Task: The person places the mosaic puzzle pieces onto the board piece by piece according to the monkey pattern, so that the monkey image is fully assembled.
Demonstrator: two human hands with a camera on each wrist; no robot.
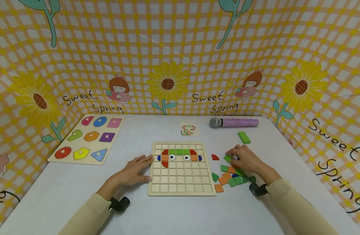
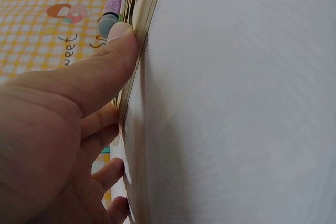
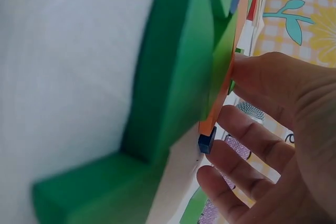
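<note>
A wooden grid board (image 1: 182,186) lies on the table, with red, green, orange and blue pieces and two eye discs forming a shape in its upper rows. My left hand (image 1: 135,171) rests against the board's left edge, thumb and fingers spread; the left wrist view shows the thumb (image 2: 118,51) at the rim. To the right of the board, my right hand (image 1: 242,158) reaches over a loose pile of green, orange and blue pieces (image 1: 226,178). Its thumb and index finger pinch a small green piece (image 1: 227,158); the other fingers (image 3: 252,135) are spread loosely.
A red quarter-round piece (image 1: 215,157) lies between board and right hand. Behind are a pattern card (image 1: 189,129), a green block (image 1: 243,137) and a microphone (image 1: 234,122) with a glittery handle. A knobbed shape puzzle (image 1: 101,143) sits at the far left. Patterned cloth (image 1: 180,49) walls the table.
</note>
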